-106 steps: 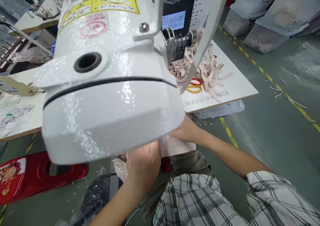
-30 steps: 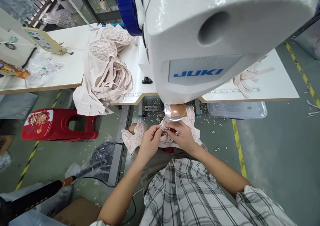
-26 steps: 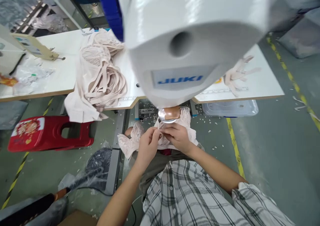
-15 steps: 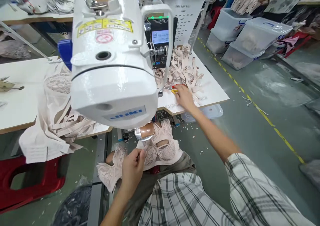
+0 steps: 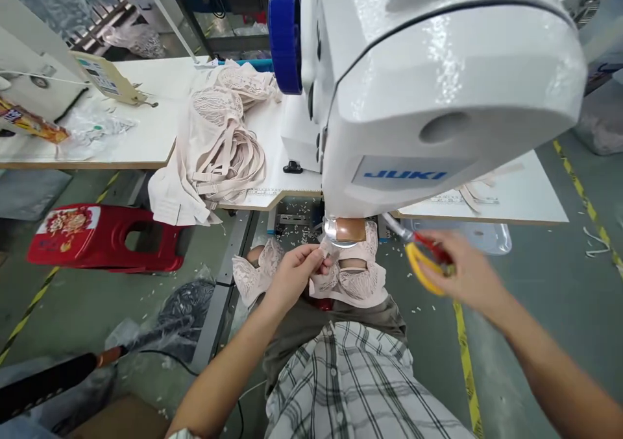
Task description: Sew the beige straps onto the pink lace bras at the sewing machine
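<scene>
My left hand (image 5: 299, 270) is closed in a pinch on the edge of a pale pink lace bra (image 5: 363, 284), just below the sewing machine's head. The bra drapes over my lap, and its upper part passes under the copper-coloured guard (image 5: 350, 229) of the white sewing machine (image 5: 438, 121). More lace cups (image 5: 257, 273) hang to the left of my left hand. Scissors (image 5: 416, 264) with red and yellow handles are in my right hand (image 5: 462, 270), slightly blurred. Their blades point up and left toward the machine's needle area, apart from the bra.
A heap of pale pink bras and straps (image 5: 224, 147) lies on the white table (image 5: 302, 183) left of the machine. A red stool (image 5: 109, 238) stands at the lower left. A clear plastic bin (image 5: 487, 235) sits under the right table edge.
My right hand has lifted the scissors off the table and brought them down in front of the machine. My left hand still pinches the bra. The view has turned left.
</scene>
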### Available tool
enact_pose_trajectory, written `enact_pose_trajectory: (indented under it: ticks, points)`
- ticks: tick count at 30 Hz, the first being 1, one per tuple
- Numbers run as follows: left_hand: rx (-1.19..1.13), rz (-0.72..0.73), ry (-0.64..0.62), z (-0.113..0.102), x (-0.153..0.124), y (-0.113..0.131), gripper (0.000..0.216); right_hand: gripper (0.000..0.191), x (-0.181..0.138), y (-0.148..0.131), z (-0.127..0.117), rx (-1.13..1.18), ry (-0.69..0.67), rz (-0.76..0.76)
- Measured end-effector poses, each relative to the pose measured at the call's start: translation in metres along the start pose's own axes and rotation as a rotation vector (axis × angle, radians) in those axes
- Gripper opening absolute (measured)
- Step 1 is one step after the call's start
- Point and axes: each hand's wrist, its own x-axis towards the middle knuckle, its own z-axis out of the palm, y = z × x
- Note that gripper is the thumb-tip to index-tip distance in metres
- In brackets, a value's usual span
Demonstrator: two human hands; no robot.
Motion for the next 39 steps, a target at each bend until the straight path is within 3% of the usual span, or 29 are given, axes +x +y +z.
enact_pose_trajectory:
  ticks: [2, 4, 9, 14, 17, 23, 31, 39]
  points:
    - [-0.047, -0.010, -0.003, 0.001, 0.001, 0.001, 0.039, 0.038, -0.029, -0.019, 0.021, 0.059, -0.055, -0.077]
    - [-0.043, 0.005, -0.001, 0.001, 0.001, 0.000, 0.038, 0.037, -0.043, -0.037, 0.041, 0.072, -0.024, -0.128]
    - [0.098, 0.029, -0.029, 0.004, -0.003, -0.001, 0.031, 0.035, -0.031, -0.062, 0.068, 0.075, 0.054, -0.206]
    - [0.279, 0.047, -0.019, 0.007, -0.008, 0.005, 0.019, 0.032, -0.020, -0.066, 0.072, 0.141, -0.010, -0.225]
    - [0.319, 0.082, -0.034, 0.005, -0.006, 0.005, 0.021, 0.030, -0.027, -0.060, 0.070, 0.211, -0.060, -0.160]
    - [0.286, 0.177, -0.033, -0.001, 0.000, 0.002, 0.032, 0.038, -0.043, -0.053, 0.075, 0.354, 0.007, -0.080]
    - [0.341, 0.116, -0.027, 0.005, -0.001, 0.006, 0.031, 0.044, -0.032, -0.069, 0.092, 0.421, 0.042, -0.133]
    - [0.417, 0.143, 0.013, -0.004, 0.001, 0.003, 0.026, 0.038, -0.025, -0.069, 0.097, 0.527, -0.031, -0.013]
